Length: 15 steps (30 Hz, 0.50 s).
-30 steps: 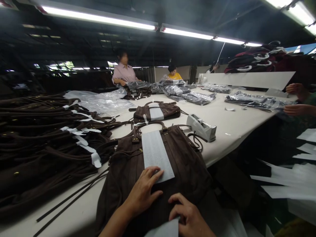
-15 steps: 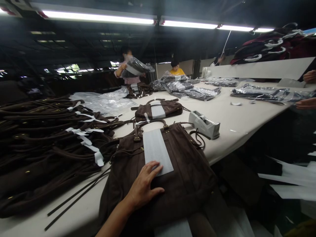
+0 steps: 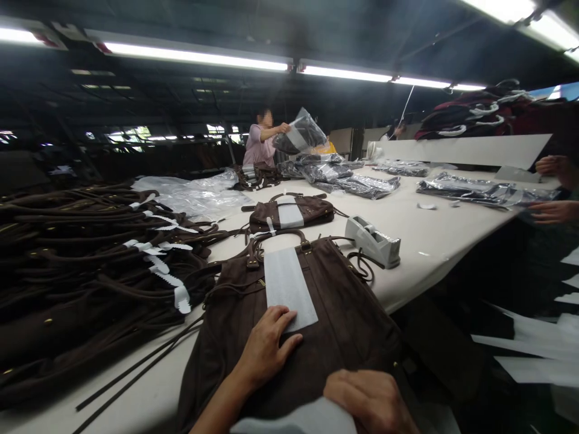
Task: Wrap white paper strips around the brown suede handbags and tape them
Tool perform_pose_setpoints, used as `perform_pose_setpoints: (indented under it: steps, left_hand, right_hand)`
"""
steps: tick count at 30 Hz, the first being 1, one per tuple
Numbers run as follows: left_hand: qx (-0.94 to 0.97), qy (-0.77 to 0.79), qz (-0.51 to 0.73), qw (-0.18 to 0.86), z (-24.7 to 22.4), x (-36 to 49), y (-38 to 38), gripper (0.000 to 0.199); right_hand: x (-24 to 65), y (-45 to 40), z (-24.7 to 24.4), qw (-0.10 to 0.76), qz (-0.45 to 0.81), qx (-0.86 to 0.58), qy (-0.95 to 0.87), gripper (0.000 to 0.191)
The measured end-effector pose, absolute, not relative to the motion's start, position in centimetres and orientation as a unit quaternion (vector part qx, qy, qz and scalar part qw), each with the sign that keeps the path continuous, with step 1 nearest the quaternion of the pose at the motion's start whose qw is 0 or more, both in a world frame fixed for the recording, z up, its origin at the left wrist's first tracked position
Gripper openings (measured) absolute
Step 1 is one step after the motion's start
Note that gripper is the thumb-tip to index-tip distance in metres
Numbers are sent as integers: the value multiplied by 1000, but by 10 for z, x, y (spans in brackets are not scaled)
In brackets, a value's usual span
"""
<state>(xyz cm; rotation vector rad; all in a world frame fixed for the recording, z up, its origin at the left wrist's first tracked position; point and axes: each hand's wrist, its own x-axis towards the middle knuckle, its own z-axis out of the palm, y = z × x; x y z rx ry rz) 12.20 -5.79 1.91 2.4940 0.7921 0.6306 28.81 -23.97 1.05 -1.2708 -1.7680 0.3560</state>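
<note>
A dark brown handbag [image 3: 348, 313] lies in front of me, its handles pointing away. Across its middle rests a pale strip of foam sheet [image 3: 289, 280]. My left hand [image 3: 270, 340] lies on the bag with fingers apart, the fingertips on the strip's near end. Low in the view, my right hand [image 3: 368, 395] is closed on the edge of another white foam sheet [image 3: 303, 419], at the bag's near edge. The rest of that sheet runs out of the frame. A smaller brown bag [image 3: 312, 212] with a white band sits just beyond.
A grey tape dispenser [image 3: 373, 242] stands right of the bag. Stacked brown bags [image 3: 90, 271] fill the left side. Clear plastic [image 3: 190, 193] and wrapped bags [image 3: 335, 175] lie farther back. One co-worker [image 3: 262, 141] lifts a wrapped bag; another person's hands [image 3: 556, 211] show at right.
My right hand has come into view at the bottom, holding a white foam sheet. My left hand stays on the bag. The co-worker at the back has moved right with the wrapped bag.
</note>
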Motion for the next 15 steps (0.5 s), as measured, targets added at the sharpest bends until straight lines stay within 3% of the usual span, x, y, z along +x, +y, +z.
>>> perform_pose_setpoints:
  steps: [2,5,15]
  left_hand:
    - [879,296,250,277,13,122,-53,32]
    - [846,313,273,334,11,114,-48,40]
    - [797,341,247,434,55,104,-68,58]
  right_hand:
    - [286,-208,33,439,78,-522,-727,32]
    - [281,-175,44,443,157,-577,-668,29]
    - [271,-148,-18,546,292,-648,-443,41]
